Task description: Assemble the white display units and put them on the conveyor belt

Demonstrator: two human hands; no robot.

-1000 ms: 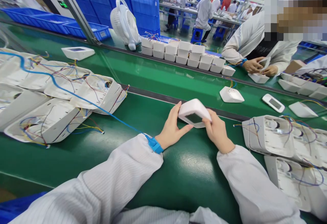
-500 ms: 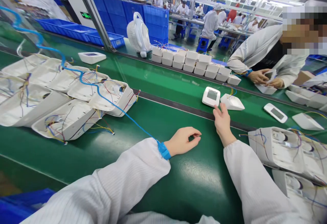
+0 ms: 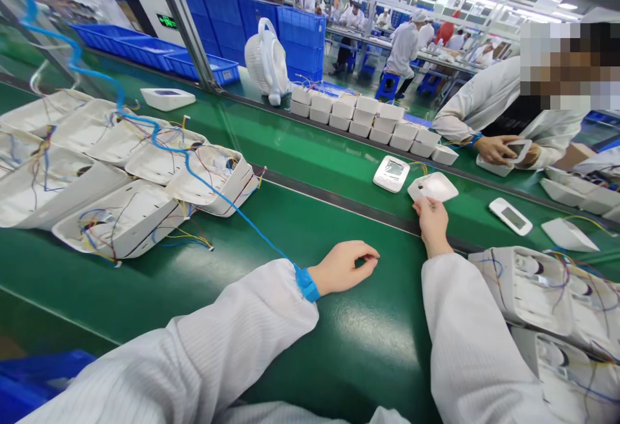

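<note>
My right hand (image 3: pixel 433 224) pinches the near edge of a white plastic housing (image 3: pixel 438 187) that has thin coloured wires at its back. The housing is tilted on the green belt. Just left of it lies a white panel (image 3: pixel 391 174) with a grey screen, face up. Over the near green worktop my left hand (image 3: pixel 343 266) is curled, its thumb and fingertips together with nothing in them. A blue wrist strap (image 3: pixel 307 284) with a coiled cord is around that wrist.
Open white housings with wires (image 3: pixel 113 217) crowd the left; more (image 3: pixel 540 285) stand at the right. Small white boxes (image 3: pixel 365 117) line the belt's far side, near a white fan (image 3: pixel 266 62). A co-worker (image 3: pixel 504 101) opposite holds a white frame. A second screen panel (image 3: pixel 511 216) lies right.
My right hand has moved right, from the screen panel to the wired housing, and grips it; the housing has turned. My left hand stays still. The co-worker has lifted a white frame.
</note>
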